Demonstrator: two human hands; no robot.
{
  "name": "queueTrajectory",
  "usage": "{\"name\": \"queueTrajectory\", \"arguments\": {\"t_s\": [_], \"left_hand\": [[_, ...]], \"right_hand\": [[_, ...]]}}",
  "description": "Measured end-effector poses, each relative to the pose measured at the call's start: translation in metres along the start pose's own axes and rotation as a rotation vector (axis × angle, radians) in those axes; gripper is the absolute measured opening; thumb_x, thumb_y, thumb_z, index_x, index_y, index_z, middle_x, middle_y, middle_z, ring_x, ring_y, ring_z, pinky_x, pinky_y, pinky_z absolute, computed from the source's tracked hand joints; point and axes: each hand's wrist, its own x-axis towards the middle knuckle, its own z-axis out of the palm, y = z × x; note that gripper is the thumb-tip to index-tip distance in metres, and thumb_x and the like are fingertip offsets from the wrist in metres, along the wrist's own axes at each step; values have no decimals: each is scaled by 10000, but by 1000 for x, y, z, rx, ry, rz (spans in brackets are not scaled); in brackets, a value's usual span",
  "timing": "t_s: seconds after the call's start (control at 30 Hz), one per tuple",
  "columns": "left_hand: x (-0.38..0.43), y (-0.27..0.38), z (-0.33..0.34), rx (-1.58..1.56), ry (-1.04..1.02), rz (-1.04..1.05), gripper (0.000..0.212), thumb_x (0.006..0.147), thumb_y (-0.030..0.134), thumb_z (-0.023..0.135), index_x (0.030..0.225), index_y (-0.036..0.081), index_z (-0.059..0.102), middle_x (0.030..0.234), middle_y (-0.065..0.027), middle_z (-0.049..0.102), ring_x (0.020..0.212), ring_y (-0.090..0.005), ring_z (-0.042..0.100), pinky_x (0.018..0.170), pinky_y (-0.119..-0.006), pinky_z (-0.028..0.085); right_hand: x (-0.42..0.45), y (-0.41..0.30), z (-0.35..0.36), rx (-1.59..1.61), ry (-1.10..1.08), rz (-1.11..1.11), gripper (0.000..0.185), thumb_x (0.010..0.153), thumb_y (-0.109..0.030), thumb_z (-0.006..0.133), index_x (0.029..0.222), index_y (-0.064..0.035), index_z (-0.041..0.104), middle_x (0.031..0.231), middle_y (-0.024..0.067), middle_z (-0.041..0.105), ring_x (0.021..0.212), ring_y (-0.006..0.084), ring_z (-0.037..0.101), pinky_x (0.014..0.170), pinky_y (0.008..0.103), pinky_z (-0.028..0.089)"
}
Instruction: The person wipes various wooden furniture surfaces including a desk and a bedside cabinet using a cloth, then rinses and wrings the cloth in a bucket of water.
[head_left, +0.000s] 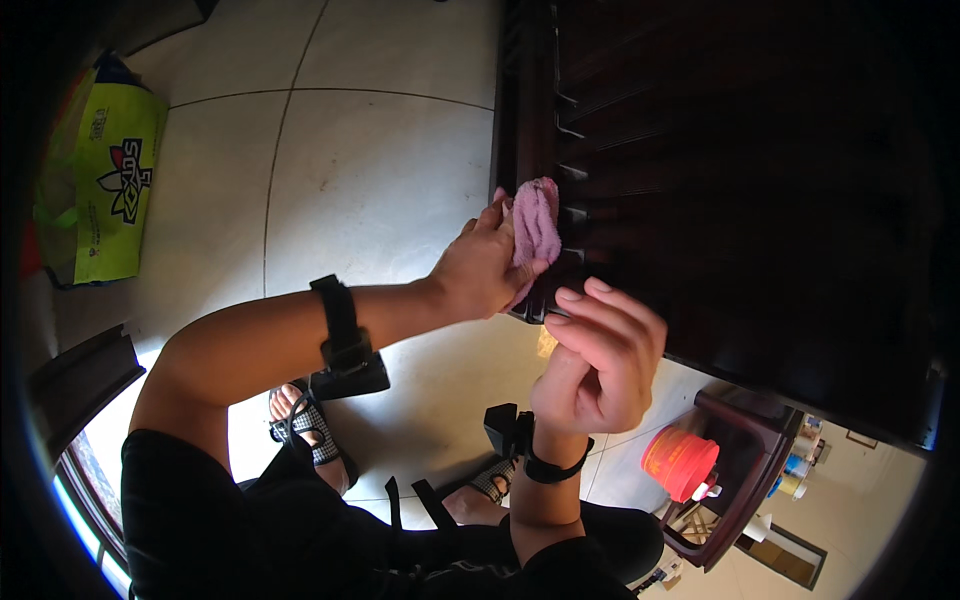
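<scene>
My left hand is closed on a folded pink terry cloth. The cloth lies against the edge rail of a dark, glossy wooden piece of furniture with a row of slats. My right hand is raised near the corner of that furniture, its palm side partly showing. Its fingers are loosely bent and hold nothing that I can see. Both wrists wear black straps with small black devices; the left one sits on the forearm.
Pale tiles cover the floor. To the left lies a yellow-green bag bearing writing. My sandalled feet are below. At lower right, a red tub stands by a dark wooden stand with small items beyond.
</scene>
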Motion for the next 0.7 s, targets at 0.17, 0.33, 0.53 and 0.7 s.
{"name": "queueTrajectory", "arguments": {"t_s": [0.17,0.33,0.53,0.7], "left_hand": [[29,-8,-4,-96,-81,-187,687,929,451,533,1398,-22,368,1326,-308,470,1143,-453,542,1003,-448,440],[99,-20,-23,-19,170,-344,711,918,513,525,1441,84,303,1277,-284,507,1119,-470,548,979,-479,439],[117,-24,-33,-11,319,-310,619,885,394,621,1370,119,352,1256,-287,490,1130,-476,526,969,-503,439],[37,-4,1,-67,189,-179,526,873,293,616,1307,102,388,1111,-261,506,1023,-491,532,881,-515,468]], "right_hand": [[-16,12,15,2,-91,8,204,642,89,607,746,-67,687,797,58,695,814,253,666,719,298,532],[-13,13,23,4,-134,-25,193,649,77,602,751,-66,683,797,66,694,797,266,669,722,315,541],[-6,12,23,13,-166,-30,218,642,89,592,767,-61,689,806,70,698,799,271,671,729,320,541],[-17,21,30,16,-186,9,171,687,110,590,733,-36,665,761,88,697,780,288,666,738,336,530]]}}
